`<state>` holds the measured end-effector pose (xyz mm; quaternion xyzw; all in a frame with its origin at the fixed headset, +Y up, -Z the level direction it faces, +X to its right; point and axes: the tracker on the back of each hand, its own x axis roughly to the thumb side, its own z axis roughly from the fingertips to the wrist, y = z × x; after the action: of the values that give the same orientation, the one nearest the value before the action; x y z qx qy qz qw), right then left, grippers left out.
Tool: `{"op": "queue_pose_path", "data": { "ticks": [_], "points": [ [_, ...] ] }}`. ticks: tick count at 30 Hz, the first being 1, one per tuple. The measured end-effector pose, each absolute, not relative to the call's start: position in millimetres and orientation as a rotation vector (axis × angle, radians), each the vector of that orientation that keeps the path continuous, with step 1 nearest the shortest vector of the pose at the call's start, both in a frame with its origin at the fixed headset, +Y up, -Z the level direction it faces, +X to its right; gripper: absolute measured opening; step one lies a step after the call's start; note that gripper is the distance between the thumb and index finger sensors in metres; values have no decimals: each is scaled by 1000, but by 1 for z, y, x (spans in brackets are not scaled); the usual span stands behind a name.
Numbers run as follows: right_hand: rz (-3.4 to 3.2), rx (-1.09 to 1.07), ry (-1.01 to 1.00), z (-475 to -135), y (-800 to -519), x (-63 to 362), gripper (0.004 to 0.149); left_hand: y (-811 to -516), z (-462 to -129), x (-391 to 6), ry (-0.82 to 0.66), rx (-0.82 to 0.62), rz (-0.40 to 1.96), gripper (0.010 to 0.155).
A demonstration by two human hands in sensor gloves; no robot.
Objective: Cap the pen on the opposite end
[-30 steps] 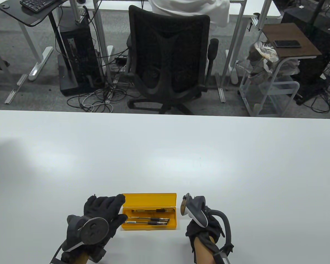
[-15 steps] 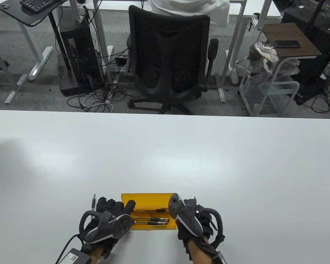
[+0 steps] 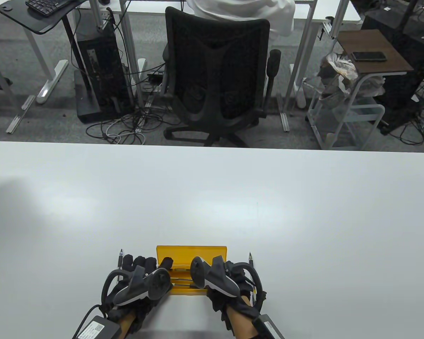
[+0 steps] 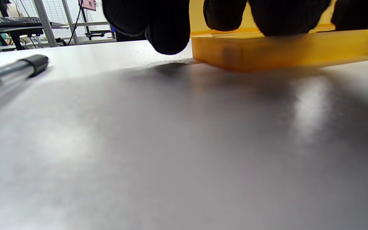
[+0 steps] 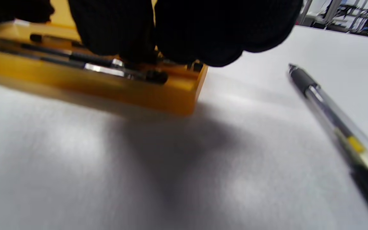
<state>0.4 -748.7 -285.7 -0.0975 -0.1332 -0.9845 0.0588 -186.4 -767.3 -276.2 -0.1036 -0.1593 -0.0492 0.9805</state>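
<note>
Two pens lie loose on the table (image 3: 212, 197), one just left of the yellow case (image 3: 192, 255) and one just right of it, while both of my hands work at the case between them. The chief risk, as I judge it, is to the pen at the right (image 5: 331, 118): it lies just beside my right hand (image 3: 229, 282), and a sideways sweep of that wrist could roll it away. The pen at the left (image 4: 14, 68) faces the same hazard from my left hand (image 3: 141, 279). A second risk is the case itself; the right wrist view shows it blurred, and I cannot tell whether it sits flat on the table or is tipped, so a careless press on one end might spill the slim dark tools (image 5: 85, 62) lying inside. A third is choosing wrongly: which pen the task means, and where its cap sits, I cannot tell from these views. As to grip, my left fingers (image 4: 168, 25) curl down over the left end of the case, touching its rim, with nothing pinched between them. My right fingers (image 5: 203, 32) bunch together over the right end of the case, above the tools; whether they actually pinch one I cannot tell, since the glove hides the contact.
</note>
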Motion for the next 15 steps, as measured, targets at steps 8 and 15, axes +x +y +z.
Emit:
{"op": "queue_pose_path", "data": {
  "ticks": [8, 15],
  "points": [
    [-3001, -314, -404, -285, -756, 2, 50, -769, -277, -186, -305, -209, -74, 69],
    [-2965, -259, -587, -291, -758, 0, 53, -770, -277, -187, -301, -211, -60, 69]
  ]
}}
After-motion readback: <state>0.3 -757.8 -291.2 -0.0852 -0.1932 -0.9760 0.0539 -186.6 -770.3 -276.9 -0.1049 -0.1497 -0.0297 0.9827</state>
